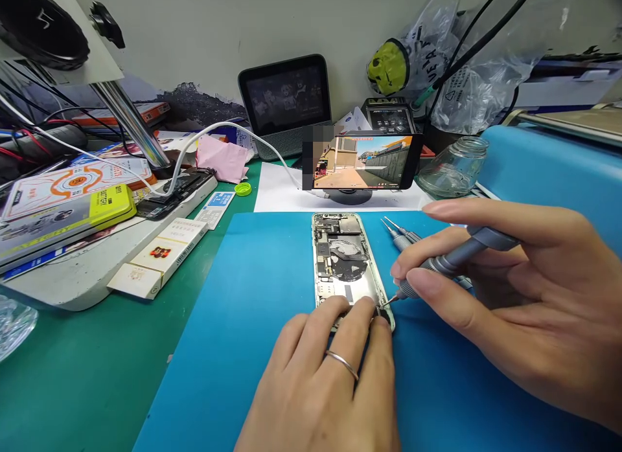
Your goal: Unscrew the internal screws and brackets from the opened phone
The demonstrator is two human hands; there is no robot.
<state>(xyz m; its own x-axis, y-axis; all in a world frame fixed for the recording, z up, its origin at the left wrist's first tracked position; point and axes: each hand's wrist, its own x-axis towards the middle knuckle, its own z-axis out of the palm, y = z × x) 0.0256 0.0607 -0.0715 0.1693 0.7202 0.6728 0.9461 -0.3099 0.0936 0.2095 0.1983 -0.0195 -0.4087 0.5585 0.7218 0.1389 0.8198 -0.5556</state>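
Observation:
An opened smartphone [346,258], with its circuit board and battery showing, lies upright-oriented on the blue mat [233,296]. My left hand [335,381], a ring on one finger, lies over the phone's lower end, fingertips pressing on it; the thumb is hidden. Between the thumb and fingers of my right hand [515,296] is a grey precision screwdriver [451,261]. Its thin tip reaches the phone's lower right edge, close to my left fingertips. Further screwdrivers [401,235] lie on the mat behind the right hand, partly covered by it.
A phone playing a video [369,162] stands behind the mat, before a smart display [286,96]. On the left are a cigarette box [162,254], a yellow battery box [109,206] and a metal stand post [131,125]. A glass jar [457,167] leans at right.

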